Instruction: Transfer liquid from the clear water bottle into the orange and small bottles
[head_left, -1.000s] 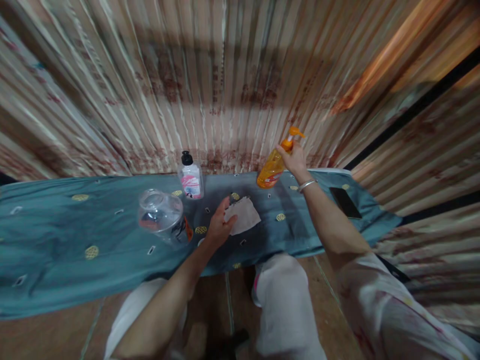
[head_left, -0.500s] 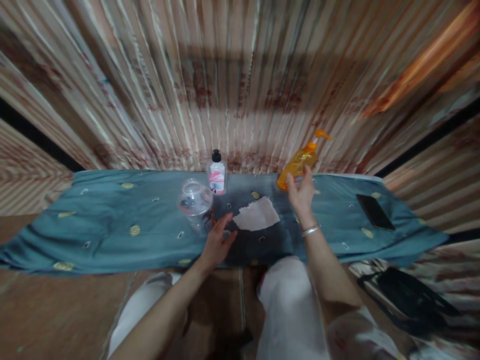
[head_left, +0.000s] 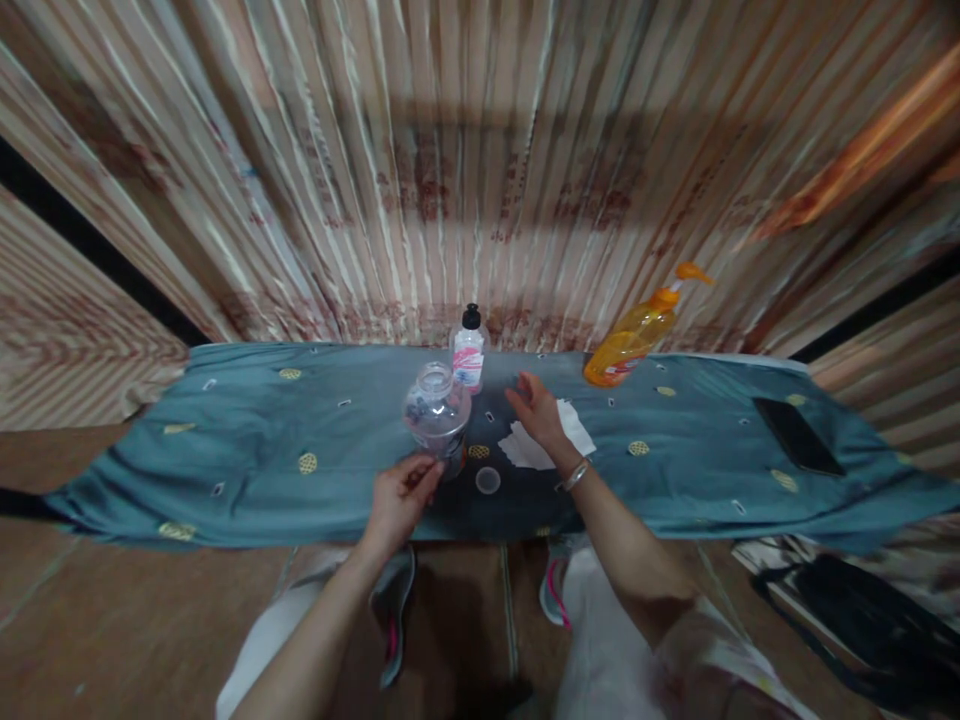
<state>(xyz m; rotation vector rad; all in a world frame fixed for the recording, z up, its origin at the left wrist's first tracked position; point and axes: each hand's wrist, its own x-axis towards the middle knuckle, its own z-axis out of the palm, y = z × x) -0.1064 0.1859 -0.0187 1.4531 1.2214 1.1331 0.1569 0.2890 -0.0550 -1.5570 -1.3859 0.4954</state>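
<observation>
My left hand (head_left: 405,495) has its fingers curled together at the lower left side of a clear plastic jar (head_left: 437,410). Whether anything is pinched in them is hidden. My right hand (head_left: 538,410) hangs over a torn white sheet (head_left: 574,428), fingers apart and holding nothing. Just right of the jar lies a small round translucent lid (head_left: 488,481). Behind the jar stands a clear bottle with a black cap and pink-and-white label (head_left: 469,355). An orange pump bottle (head_left: 630,340) stands farther right.
A teal patterned cloth (head_left: 255,480) covers the table. Toward its right end lies a black phone (head_left: 799,436). A striped curtain (head_left: 480,180) hangs close behind. On the floor at right is a dark bag (head_left: 862,610).
My right hand has let go of the orange pump bottle and moved left over the white sheet. My left hand has gone from the jar's right side to its lower left, fingers closing. The view has shifted.
</observation>
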